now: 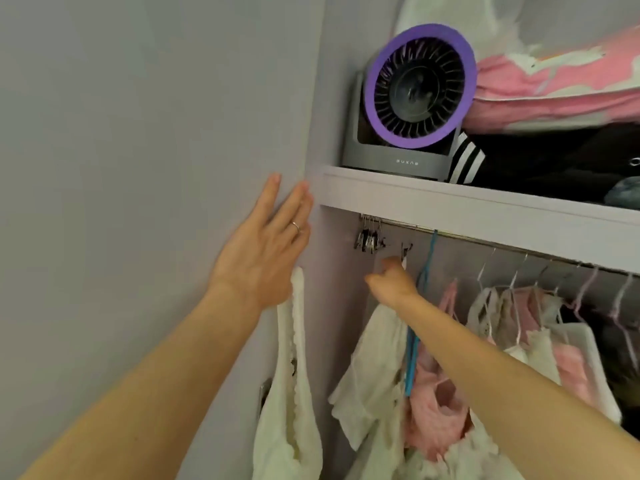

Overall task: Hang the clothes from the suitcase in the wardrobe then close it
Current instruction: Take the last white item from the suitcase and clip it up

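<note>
Forearms reach upward. Left hand (263,244) lies flat-fingered on the wardrobe side (325,98); the white lace garment (294,393) dangles beneath it — grip cannot be told. Right hand (391,282) pinches a clip hanger (406,249) under the rail (485,241). Risk: garment slipping — an unseen hold, one-handed unhooking.

I count one left hand (258,261), one right hand (393,284), one fan (415,91), one blue hanger (411,368). Garments (374,368) (bunched) I cannot count.

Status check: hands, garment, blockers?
Left hand flat on grey panel, white lace top hanging beneath it, grip hidden. Right hand pinching clip hanger under rail. Hung clothes crowd rail beyond.
</note>
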Demonstrator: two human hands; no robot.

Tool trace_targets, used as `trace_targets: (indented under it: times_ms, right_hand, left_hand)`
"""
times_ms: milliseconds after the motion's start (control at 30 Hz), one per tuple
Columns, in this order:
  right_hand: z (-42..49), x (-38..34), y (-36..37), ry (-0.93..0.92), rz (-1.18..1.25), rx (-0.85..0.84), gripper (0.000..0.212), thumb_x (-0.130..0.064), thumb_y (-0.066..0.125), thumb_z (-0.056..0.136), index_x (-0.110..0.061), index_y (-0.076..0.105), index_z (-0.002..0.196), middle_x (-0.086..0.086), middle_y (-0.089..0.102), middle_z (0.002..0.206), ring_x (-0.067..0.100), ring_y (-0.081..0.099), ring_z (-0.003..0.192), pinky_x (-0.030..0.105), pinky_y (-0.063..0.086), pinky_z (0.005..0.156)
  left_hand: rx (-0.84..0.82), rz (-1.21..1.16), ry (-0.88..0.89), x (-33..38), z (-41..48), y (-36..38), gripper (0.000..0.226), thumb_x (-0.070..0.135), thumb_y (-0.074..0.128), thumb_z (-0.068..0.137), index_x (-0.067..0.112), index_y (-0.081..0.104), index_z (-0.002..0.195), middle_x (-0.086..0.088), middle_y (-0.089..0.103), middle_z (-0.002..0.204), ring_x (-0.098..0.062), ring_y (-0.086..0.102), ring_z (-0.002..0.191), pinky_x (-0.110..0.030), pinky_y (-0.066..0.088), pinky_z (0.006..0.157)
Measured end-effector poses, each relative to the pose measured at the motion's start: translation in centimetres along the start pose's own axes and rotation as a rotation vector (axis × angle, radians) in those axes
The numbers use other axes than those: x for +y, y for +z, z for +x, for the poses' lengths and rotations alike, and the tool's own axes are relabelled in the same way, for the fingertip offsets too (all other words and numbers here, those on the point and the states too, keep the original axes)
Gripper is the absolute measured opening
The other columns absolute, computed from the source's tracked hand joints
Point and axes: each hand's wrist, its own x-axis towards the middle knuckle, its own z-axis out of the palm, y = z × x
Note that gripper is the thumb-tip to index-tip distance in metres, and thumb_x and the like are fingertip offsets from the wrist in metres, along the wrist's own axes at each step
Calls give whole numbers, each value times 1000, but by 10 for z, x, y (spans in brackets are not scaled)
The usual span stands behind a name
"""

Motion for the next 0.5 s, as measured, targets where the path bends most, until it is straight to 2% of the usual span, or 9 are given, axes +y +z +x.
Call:
trace_targets:
  times_ms: [67, 167, 333, 467, 500]
  right_hand:
    - [21, 6, 12, 6, 4, 43, 62, -20, 55, 94, -11, 28, 150, 15, 52, 138, 33, 54, 123, 26, 42, 87]
    - [47, 9, 21, -4, 50, 138, 60, -18, 48, 97, -19, 23, 152, 18, 56, 133, 36, 60, 113, 33, 49, 88]
    - [80, 7, 28, 5, 190, 398, 38, -16, 45, 98, -19, 37, 135, 14, 68, 116, 34, 66, 102, 37, 53, 88]
    - [111, 7, 26, 42, 278, 304, 39, -14, 47, 93, -19, 52, 132, 6, 66, 119, 32, 69, 100, 43, 55, 94]
    - [118, 7, 26, 60, 295, 285, 36, -15, 44, 90, -17, 58, 123, 6, 66, 117, 32, 70, 98, 45, 56, 93]
  left_hand:
    - [24, 22, -21, 4, 1, 3, 74, 54, 9, 100, 12, -4, 159, -24, -20, 162, -48, -26, 145, -73, -19, 108]
    - [68, 3, -45, 5, 3, 8, 73, 54, 10, 99, 14, 2, 159, -22, -16, 163, -46, -24, 147, -72, -18, 109]
    - [116, 14, -65, 7, 6, 13, 73, 54, 12, 98, 14, 5, 159, -21, -11, 164, -45, -21, 148, -72, -18, 108]
    - [124, 14, -51, 6, 6, 13, 73, 53, 12, 98, 12, 5, 158, -21, -10, 164, -45, -21, 148, -73, -17, 109]
    - [130, 15, -54, 6, 6, 13, 73, 53, 12, 99, 12, 6, 158, -22, -9, 164, -46, -20, 148, -73, -17, 109]
